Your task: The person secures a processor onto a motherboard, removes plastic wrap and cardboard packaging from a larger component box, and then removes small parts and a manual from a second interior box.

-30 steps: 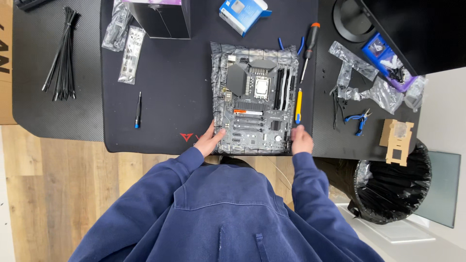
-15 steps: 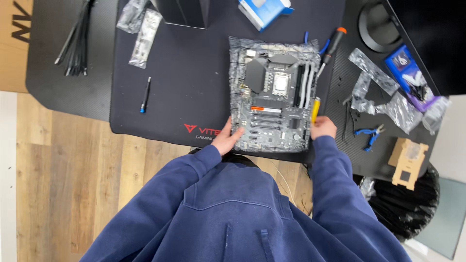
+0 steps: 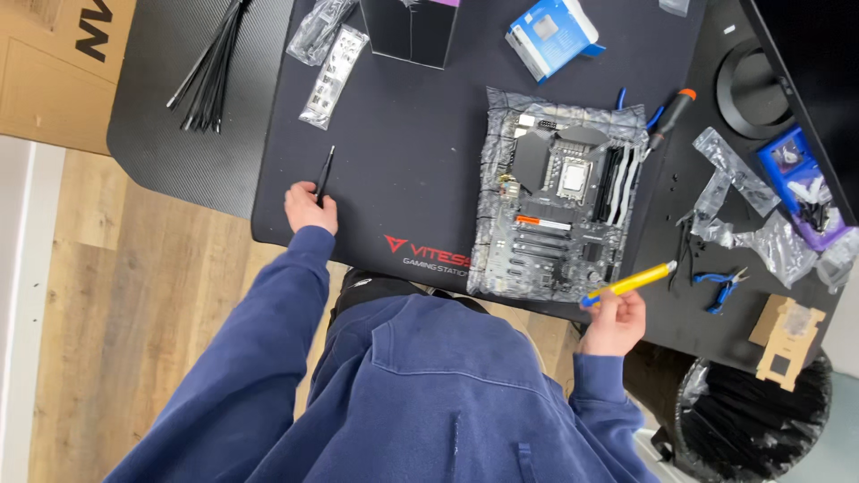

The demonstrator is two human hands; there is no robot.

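Motherboard [image 3: 559,210] sits on its silvery bag on the black mat [image 3: 403,179], its near edge almost at the tabletop [image 3: 707,331] edge. Right hand [image 3: 613,322] grips a yellow screwdriver [image 3: 629,283] just off its corner; left hand [image 3: 310,207] pinches a thin black tool [image 3: 325,172], with open mat between. Blue pliers [image 3: 721,288] and plastic bags [image 3: 761,237] crowd the right.

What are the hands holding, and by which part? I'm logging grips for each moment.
The right hand holds a yellow tool by its lower end. The left hand grips the near end of a thin black tool lying on the mat.
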